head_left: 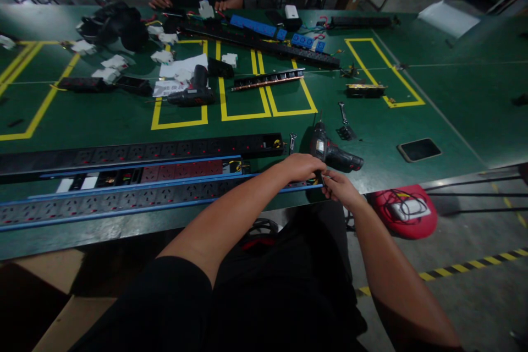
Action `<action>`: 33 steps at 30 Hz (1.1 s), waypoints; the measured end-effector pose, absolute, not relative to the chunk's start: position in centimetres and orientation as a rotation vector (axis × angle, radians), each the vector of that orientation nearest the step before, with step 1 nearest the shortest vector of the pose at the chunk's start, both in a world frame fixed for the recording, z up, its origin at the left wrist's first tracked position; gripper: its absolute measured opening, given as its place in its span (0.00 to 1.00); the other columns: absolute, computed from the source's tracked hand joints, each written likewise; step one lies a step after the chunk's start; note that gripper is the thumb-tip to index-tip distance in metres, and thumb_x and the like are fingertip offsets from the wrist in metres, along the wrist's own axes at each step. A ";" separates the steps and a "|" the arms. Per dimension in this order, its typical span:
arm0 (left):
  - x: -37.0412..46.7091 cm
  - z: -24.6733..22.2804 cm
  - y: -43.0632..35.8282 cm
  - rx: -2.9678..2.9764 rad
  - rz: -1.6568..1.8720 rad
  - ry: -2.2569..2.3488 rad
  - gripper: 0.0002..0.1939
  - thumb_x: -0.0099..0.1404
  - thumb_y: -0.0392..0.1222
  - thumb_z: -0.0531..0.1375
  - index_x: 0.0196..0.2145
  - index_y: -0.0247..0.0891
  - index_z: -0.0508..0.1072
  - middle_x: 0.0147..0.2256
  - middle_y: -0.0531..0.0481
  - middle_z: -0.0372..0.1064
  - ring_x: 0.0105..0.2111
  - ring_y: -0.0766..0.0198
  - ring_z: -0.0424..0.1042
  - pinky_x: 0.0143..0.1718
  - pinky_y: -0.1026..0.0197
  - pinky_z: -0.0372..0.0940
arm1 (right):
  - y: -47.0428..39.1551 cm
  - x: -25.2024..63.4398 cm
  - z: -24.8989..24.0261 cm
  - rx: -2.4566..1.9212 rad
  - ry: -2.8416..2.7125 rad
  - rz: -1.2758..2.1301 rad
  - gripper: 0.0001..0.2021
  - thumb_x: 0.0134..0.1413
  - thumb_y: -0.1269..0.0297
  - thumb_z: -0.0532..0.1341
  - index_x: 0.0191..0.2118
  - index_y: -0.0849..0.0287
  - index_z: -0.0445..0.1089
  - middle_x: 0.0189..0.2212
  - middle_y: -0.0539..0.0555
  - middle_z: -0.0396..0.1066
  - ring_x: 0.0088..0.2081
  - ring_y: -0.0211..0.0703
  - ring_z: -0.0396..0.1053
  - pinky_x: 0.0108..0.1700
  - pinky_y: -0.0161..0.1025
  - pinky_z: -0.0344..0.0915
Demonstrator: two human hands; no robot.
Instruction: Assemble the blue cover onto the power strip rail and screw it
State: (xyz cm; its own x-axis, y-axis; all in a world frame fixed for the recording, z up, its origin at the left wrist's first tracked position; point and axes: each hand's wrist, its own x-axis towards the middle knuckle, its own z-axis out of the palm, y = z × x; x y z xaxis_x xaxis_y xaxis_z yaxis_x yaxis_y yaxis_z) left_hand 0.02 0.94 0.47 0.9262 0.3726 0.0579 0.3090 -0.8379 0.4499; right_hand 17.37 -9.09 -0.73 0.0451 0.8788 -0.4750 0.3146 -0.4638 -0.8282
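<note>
Left hand (pixel 304 166): we've got fingers curled at the right end of the blue-edged socket strip (pixel 136 199)!
Right hand (pixel 341 187): thumb and fingers nearly together there; what either hand pinches, we can't tell.
Strip's spot: along our green table's (pixel 373 140) near edge.
Drill (pixel 320 144): just beyond our hands.

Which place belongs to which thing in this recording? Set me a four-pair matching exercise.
1. Left hand
2. Phone
3. Paper sheets
4. Blue sockets

A. Toward the far edge of the table
B. Partly under a drill
C. Right of the right hand
D. At the front socket strip's right end

Pairs: 1-D, 2-C, 3-B, 4-A.
</note>
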 end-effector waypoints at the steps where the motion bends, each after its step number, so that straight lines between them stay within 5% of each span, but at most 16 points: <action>1: 0.0 0.4 1.0 2.641 0.192 0.496 0.13 0.62 0.36 0.57 0.44 0.46 0.73 0.45 0.52 0.75 0.44 0.60 0.71 0.38 0.61 0.62 | -9.1 17.4 -0.8 -1.814 -1.198 1.432 0.14 0.54 0.53 0.59 0.40 0.58 0.65 0.17 0.44 0.64 0.15 0.31 0.60 0.14 0.26 0.48; 33: 0.0 0.4 0.9 2.649 0.213 0.487 0.13 0.62 0.36 0.56 0.44 0.45 0.73 0.44 0.52 0.75 0.44 0.60 0.71 0.37 0.60 0.62 | -9.1 17.2 -0.6 -1.807 -1.208 1.412 0.15 0.53 0.56 0.59 0.44 0.58 0.65 0.17 0.44 0.65 0.15 0.32 0.61 0.14 0.26 0.49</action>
